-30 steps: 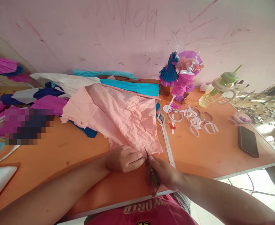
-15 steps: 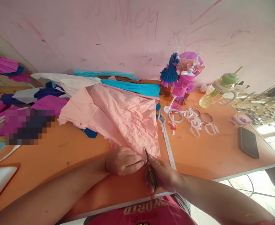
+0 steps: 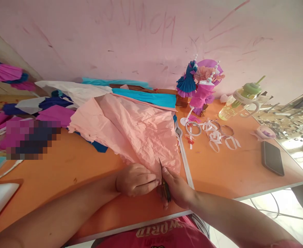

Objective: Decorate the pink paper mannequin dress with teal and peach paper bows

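A large crumpled sheet of pink tissue-like paper [image 3: 138, 131] spreads over the table in front of me. My left hand [image 3: 137, 179] pinches its near edge between thumb and fingers. In my right hand [image 3: 177, 187] is a pair of scissors [image 3: 165, 189], with dark handles and a pointed blade that lies over the paper beside my left fingertips. The blades meet the paper close to its near right corner; whether they are fully closed is hard to see. My right fingers are partly hidden behind the handles.
Blue paper [image 3: 143, 98] and white paper [image 3: 76, 91] lie behind the pink sheet. At right are small paper dresses [image 3: 187, 81] on stands, tape rolls [image 3: 193, 128], white strips [image 3: 213, 134], a green-lidded bottle [image 3: 240, 100] and a phone [image 3: 272, 157]. A white zipper-like strip [image 3: 184, 158] crosses the orange table [image 3: 218, 175].
The scissors have worked slightly at the paper's edge, and the right hand's fingers have drawn in on the handles. The pink sheet has shifted a little to the right.
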Tool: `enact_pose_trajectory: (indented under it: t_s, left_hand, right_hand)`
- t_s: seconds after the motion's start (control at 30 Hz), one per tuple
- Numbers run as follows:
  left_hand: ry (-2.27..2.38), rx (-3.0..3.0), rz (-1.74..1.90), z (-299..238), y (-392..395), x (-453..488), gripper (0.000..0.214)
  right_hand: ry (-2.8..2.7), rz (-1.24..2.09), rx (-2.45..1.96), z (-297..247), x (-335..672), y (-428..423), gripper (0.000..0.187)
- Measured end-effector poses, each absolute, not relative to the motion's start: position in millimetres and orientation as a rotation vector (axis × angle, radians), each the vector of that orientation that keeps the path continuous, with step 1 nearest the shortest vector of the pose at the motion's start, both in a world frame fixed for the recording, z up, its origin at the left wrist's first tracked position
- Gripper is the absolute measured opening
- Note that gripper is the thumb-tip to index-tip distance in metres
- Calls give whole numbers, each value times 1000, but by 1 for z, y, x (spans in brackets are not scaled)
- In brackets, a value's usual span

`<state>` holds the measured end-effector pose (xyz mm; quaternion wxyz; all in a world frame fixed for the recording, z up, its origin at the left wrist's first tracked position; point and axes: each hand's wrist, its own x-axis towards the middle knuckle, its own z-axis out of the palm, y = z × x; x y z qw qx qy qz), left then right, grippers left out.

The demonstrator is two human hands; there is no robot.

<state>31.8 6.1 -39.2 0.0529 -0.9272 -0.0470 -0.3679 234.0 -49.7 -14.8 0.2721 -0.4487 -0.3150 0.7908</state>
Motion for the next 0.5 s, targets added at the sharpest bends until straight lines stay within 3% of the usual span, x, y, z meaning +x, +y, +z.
enact_pose_trajectory:
  t_s: [0.3,0.5]
  left_hand:
    - [-108,-2817,-1211,-38,4,33,17]
    - [-77,-2840,-1232,-29,0,35,16]
  right_hand:
    - [-838,2048,-1262,-15,227,-49,61]
    - [-879,1981,-1275,-16,224,-46,57]
